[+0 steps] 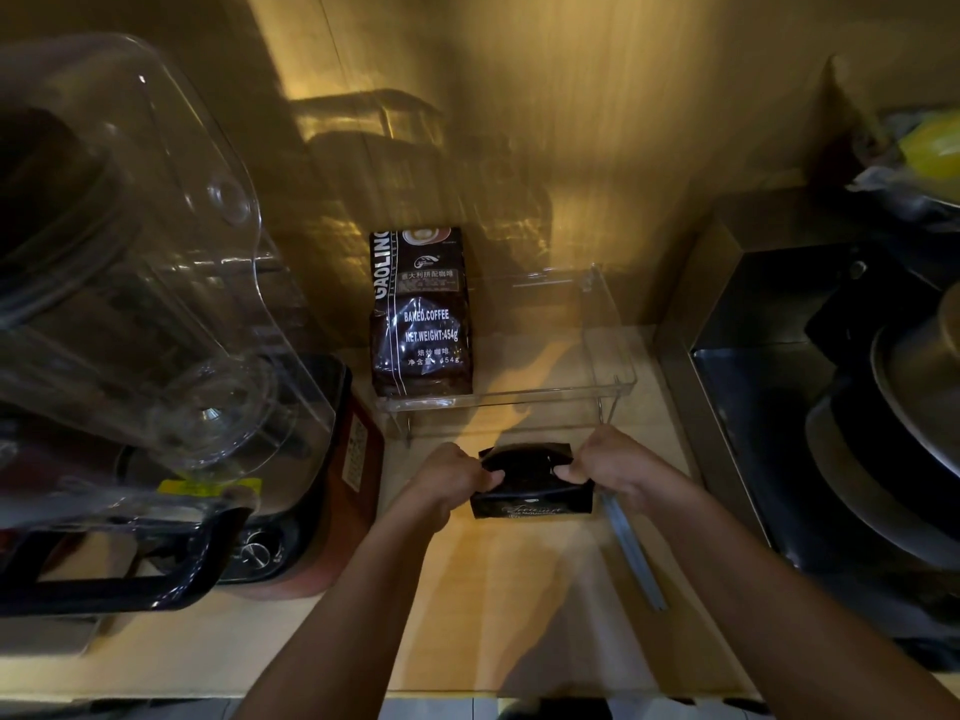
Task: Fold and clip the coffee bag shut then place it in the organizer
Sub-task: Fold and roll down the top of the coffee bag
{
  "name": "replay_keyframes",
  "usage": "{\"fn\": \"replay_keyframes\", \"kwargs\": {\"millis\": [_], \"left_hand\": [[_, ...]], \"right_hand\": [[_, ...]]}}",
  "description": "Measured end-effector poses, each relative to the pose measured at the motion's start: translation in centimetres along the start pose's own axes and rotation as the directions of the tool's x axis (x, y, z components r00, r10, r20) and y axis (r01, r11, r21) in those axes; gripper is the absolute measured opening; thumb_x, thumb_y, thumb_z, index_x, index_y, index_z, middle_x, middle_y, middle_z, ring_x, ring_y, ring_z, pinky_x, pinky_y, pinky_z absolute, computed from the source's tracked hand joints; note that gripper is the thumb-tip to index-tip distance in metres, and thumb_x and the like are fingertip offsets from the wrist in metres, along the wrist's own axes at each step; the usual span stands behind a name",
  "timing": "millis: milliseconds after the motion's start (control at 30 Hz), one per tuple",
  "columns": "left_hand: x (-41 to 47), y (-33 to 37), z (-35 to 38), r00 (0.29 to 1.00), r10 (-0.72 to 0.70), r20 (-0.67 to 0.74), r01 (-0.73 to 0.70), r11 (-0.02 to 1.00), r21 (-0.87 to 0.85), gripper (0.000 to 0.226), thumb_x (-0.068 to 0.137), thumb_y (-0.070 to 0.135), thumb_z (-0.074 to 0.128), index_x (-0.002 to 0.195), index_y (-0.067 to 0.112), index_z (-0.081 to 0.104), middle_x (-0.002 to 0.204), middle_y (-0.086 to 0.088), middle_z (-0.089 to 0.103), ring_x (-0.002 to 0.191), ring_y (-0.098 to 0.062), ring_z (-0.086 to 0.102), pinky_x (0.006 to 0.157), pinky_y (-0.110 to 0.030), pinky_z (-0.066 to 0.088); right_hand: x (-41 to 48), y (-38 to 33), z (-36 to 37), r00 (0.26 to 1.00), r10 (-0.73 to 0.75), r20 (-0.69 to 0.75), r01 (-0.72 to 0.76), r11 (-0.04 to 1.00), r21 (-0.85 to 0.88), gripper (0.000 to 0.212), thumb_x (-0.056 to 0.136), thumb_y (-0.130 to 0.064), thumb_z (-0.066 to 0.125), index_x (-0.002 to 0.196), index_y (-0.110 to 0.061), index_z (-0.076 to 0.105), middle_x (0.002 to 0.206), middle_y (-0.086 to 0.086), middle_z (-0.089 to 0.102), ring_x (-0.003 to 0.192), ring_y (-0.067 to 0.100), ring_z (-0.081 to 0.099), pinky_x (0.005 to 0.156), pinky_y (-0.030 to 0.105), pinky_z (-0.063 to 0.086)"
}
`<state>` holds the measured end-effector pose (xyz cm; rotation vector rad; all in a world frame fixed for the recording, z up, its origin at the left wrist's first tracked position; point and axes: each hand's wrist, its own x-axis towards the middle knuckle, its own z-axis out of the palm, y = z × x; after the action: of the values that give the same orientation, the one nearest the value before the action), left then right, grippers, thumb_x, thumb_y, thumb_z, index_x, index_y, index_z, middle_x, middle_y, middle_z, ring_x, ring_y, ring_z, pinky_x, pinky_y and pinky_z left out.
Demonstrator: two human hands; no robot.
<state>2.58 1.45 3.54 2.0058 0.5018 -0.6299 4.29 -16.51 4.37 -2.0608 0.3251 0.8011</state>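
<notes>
**Black foil pinched at both corners, the fold in hand**

Black and glossy, the small coffee bag (531, 483) stands upright on the wooden counter (519, 589), just in front of the clear organizer (597, 345). The person's left hand (449, 478) pinches the top of the bag at its left corner, and the right hand (605, 467) pinches the right corner, thumb pressed against the foil. Holding both ends at once keeps the mouth stretched flat, which is what a clean fold seems to need; the upper part already curls over toward the person, so I judge the folding to be under way and not finished.

A long pale strip (635, 550) lies on the counter just beside the right wrist, likely the clip, kept within easy reach of that hand. It is not yet on the bag.

Inside the organizer a larger coffee bag (420, 314) stands at the left end, leaving the right part bare, presumably where this one will go. A blender with a clear cover (130, 241) crowds the left side, and a dark stove (810, 397) sits to the right.
</notes>
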Motion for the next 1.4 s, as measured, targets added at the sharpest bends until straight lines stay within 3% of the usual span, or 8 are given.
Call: {"fn": "replay_keyframes", "kwargs": {"millis": [200,367,567,733,833,933,1167,1400], "left_hand": [[0.3,1.0,-0.2,0.999,0.033,-0.033,-0.025,0.979,0.203,0.024,0.075,0.022,0.07,0.079,0.0,0.06,0.098,-0.017,0.065,0.101,-0.033,0.055,0.105,-0.052,0.034],[-0.3,1.2,-0.6,0.939,0.344,0.005,-0.335,0.91,0.244,0.011,0.08,0.025,0.065,0.081,0.014,0.067,0.09,-0.005,0.067,0.097,-0.021,0.055,0.1,-0.046,0.03],[-1.1,1.8,1.9,0.804,0.593,-0.056,-0.521,0.746,0.415,0.013,0.078,0.032,0.064,0.091,0.028,0.066,0.097,0.002,0.067,0.098,-0.016,0.05,0.067,-0.031,0.01],[-0.5,2.2,3.1,0.833,0.534,-0.144,-0.488,0.832,0.264,0.014,0.082,0.027,0.061,0.072,0.023,0.069,0.079,0.003,0.072,0.093,-0.022,0.056,0.073,-0.027,0.015],[-0.1,2.6,2.8,0.884,0.453,-0.114,-0.427,0.883,0.196,0.023,0.08,0.025,0.065,0.057,0.026,0.063,0.062,0.01,0.064,0.084,-0.025,0.061,0.092,-0.047,0.039],[-0.1,3.1,2.3,0.908,0.41,-0.085,-0.396,0.908,0.139,0.02,0.075,0.022,0.071,0.057,0.021,0.062,0.062,0.0,0.063,0.071,-0.025,0.063,0.077,-0.047,0.051],[0.0,3.9,4.0,0.74,0.672,0.044,-0.6,0.628,0.495,0.005,0.081,0.013,0.06,0.081,0.017,0.063,0.088,-0.005,0.069,0.089,-0.025,0.057,0.08,-0.039,0.039],[1.0,4.1,5.2,0.76,0.639,-0.116,-0.612,0.764,0.202,0.008,0.078,0.005,0.061,0.078,0.012,0.066,0.079,-0.004,0.067,0.081,-0.022,0.057,0.072,-0.033,0.044]], "right_hand": [[0.1,-0.5,-0.1,0.999,-0.031,-0.024,0.031,0.999,-0.018,0.028,0.075,-0.011,0.07,0.093,0.007,0.059,0.087,0.016,0.06,0.079,0.026,0.057,0.062,0.028,0.043],[0.0,-0.2,-0.7,0.965,-0.219,-0.142,0.226,0.974,0.032,0.024,0.082,-0.016,0.063,0.06,-0.008,0.057,0.068,0.009,0.058,0.069,0.023,0.056,0.06,0.029,0.04],[0.1,0.5,0.3,0.877,-0.418,-0.239,0.415,0.908,-0.063,0.028,0.085,-0.018,0.058,0.059,-0.018,0.048,0.068,0.005,0.055,0.071,0.023,0.053,0.065,0.033,0.04],[0.6,1.2,0.5,0.877,-0.356,-0.321,0.39,0.92,0.045,0.028,0.077,-0.022,0.068,0.054,-0.017,0.053,0.058,0.0,0.055,0.063,0.019,0.054,0.059,0.031,0.04],[0.9,1.2,0.2,0.906,-0.257,-0.336,0.334,0.922,0.195,0.035,0.07,-0.023,0.075,0.048,-0.016,0.049,0.049,-0.004,0.048,0.05,0.011,0.047,0.048,0.026,0.033],[1.1,1.3,0.3,0.914,-0.229,-0.335,0.338,0.885,0.319,0.04,0.068,-0.015,0.077,0.045,-0.018,0.044,0.048,-0.002,0.044,0.049,0.013,0.044,0.051,0.027,0.032],[1.4,1.9,-0.3,0.898,-0.28,-0.34,0.386,0.872,0.302,0.026,0.073,-0.013,0.073,0.054,-0.013,0.054,0.06,0.004,0.055,0.065,0.019,0.053,0.065,0.032,0.042],[1.6,3.6,0.2,0.884,-0.18,-0.43,0.417,0.719,0.556,0.013,0.075,-0.022,0.07,0.069,-0.015,0.061,0.068,0.0,0.063,0.063,0.009,0.059,0.052,0.015,0.048]]}}
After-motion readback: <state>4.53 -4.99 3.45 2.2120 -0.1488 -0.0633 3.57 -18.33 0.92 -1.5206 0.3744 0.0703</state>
